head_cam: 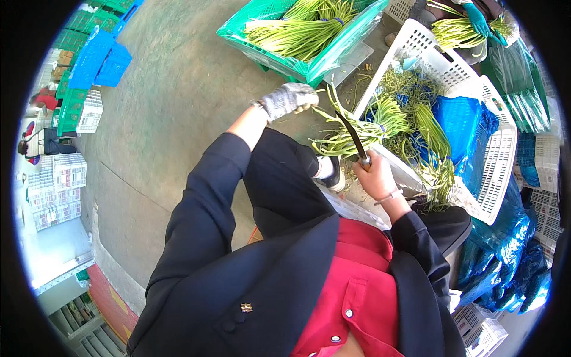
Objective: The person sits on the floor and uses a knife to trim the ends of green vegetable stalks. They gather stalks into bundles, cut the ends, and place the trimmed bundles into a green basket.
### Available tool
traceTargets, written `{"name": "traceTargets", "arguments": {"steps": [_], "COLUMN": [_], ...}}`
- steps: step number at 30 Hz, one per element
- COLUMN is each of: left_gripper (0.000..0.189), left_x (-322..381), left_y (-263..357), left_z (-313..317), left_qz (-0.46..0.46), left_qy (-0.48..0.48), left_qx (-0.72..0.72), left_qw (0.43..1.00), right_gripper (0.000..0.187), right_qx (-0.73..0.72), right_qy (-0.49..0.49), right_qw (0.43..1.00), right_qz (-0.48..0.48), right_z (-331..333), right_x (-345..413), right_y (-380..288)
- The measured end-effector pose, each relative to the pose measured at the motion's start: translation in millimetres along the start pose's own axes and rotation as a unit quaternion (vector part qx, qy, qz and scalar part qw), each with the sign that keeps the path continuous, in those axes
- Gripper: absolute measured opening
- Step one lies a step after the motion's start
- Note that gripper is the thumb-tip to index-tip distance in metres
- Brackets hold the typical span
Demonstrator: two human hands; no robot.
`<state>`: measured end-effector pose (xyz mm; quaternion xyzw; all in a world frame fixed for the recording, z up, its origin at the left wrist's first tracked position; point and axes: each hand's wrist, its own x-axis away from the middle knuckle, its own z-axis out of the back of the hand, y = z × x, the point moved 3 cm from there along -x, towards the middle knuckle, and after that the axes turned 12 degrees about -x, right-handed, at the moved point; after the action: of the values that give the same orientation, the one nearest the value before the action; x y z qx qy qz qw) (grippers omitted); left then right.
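Note:
My left hand [292,100], in a grey knit glove, has its fingers curled around the tip of a thin green stalk, left of a banded bunch of green stalks [386,122]. That bunch lies over the near rim of a white plastic crate [410,44]. Bare and wearing a bracelet, my right hand [374,176] grips the handle of a curved sickle [350,129], its dark blade crossing the stalks. Another stalk bunch [432,134], blue plastic [457,120] and loose trimmings [415,82] lie in the crate.
A green plastic crate [285,71] lined with clear film holds banded stalk bunches ahead. At upper right, a co-worker's teal-gloved hand [477,22] holds another bunch. Blue plastic sheeting [495,267] lies at right. Stacked white crates [58,178] and blue crates [96,62] stand far left.

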<state>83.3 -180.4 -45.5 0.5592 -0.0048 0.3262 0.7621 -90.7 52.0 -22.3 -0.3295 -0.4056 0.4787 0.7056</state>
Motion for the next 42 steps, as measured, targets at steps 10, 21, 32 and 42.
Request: {"name": "traceTargets", "arguments": {"steps": [10, 21, 32, 42], "left_gripper": [0.027, 0.022, 0.033, 0.069], "left_x": [-44, -14, 5, -85], "left_y": [38, -2, 161, 184], "left_z": [-42, -18, -40, -39], "left_qz": [-0.067, -0.031, -0.233, -0.135], "left_qy": [0.028, 0.080, 0.109, 0.186], "left_qx": [-0.491, -0.221, -0.144, -0.348], "left_qw": [0.868, 0.971, 0.955, 0.909], "right_gripper": [0.024, 0.027, 0.029, 0.040], "right_qx": [-0.091, -0.003, -0.125, 0.057], "right_qy": [0.053, 0.076, 0.022, 0.190], "right_qw": [0.994, 0.997, 0.992, 0.980], "right_qz": [-0.039, 0.017, 0.026, 0.034], "right_z": [-5, -18, -25, 56], "right_x": [6, -7, -20, 34], "right_y": [7, 3, 23, 65]}}
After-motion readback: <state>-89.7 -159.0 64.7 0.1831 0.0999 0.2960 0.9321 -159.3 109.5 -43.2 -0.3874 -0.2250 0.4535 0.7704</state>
